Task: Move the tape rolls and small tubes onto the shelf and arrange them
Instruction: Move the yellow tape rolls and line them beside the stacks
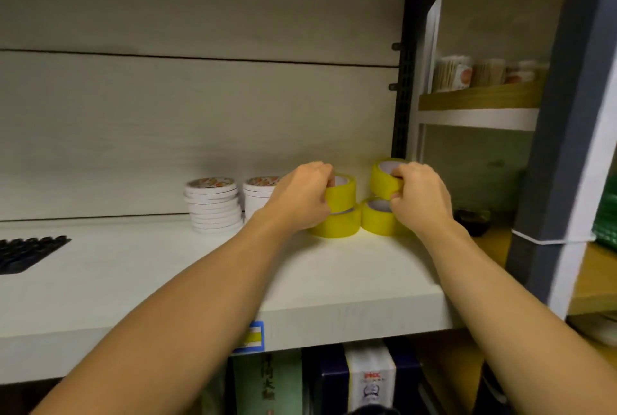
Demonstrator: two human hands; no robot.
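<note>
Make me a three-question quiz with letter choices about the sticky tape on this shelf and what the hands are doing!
1. Where do the stacks of white tape rolls stand?
A. To the left of the yellow tape rolls
B. On top of the yellow tape rolls
C. On the shelf below

2. How many yellow tape rolls can you see?
A. One
B. Four
C. Seven

3. What is the right hand doing?
A. Hanging loose and holding nothing
B. Pressing flat on the shelf board
C. Gripping the upper right yellow roll

Answers:
1 A: the white stacks sit left of the left hand on the same white shelf.
2 B: two lower rolls lie on the shelf, and each hand holds one above them.
3 C: its fingers curl round that roll's rim.
</note>
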